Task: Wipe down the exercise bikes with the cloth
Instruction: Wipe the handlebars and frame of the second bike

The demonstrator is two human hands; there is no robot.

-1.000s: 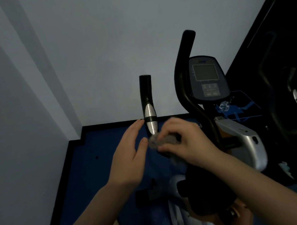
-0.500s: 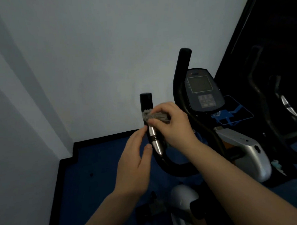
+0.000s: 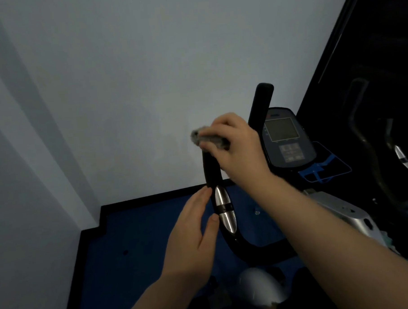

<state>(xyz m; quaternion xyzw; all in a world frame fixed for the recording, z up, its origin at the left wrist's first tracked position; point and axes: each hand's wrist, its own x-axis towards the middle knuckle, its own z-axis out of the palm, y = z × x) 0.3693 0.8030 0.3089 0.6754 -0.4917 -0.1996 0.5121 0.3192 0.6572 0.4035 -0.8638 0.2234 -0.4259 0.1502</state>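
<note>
— Grey, fluffy cloth (image 3: pixel 209 139): where is it?

— At the top end of the near handlebar (image 3: pixel 211 168), the black upright grip of the exercise bike (image 3: pixel 341 216). The right hand (image 3: pixel 240 150) has its fingers curled over the cloth, gripping it against the tip of the bar. A tuft of cloth shows to the left of the fingers (the rest is hidden under the hand).

— And the other hand?

— The left hand (image 3: pixel 192 239) is lower, beside the same bar. Fingers are straight and together, holding nothing; the fingertips touch the bar just above the silver sensor plate (image 3: pixel 224 209), and the thumb lies next to the plate's lower half. Whether the thumb actually makes contact, I cannot tell.

— Rest of the machine?

— The bar curves down and round to the right below the plate. The far handlebar (image 3: pixel 261 102) rises behind the right hand. The console (image 3: pixel 286 141), with a grey screen and a keypad under it, sits to the right of the wrist. A silver housing (image 3: pixel 338 209) shows beyond the right forearm.

— Surroundings?

— Blue floor (image 3: pixel 143 238) with a black skirting strip along a pale wall (image 3: pixel 147 63). To the far right, a dark panel (image 3: pixel 369 53) reflects handlebar shapes (detail there is too dim to report).
</note>
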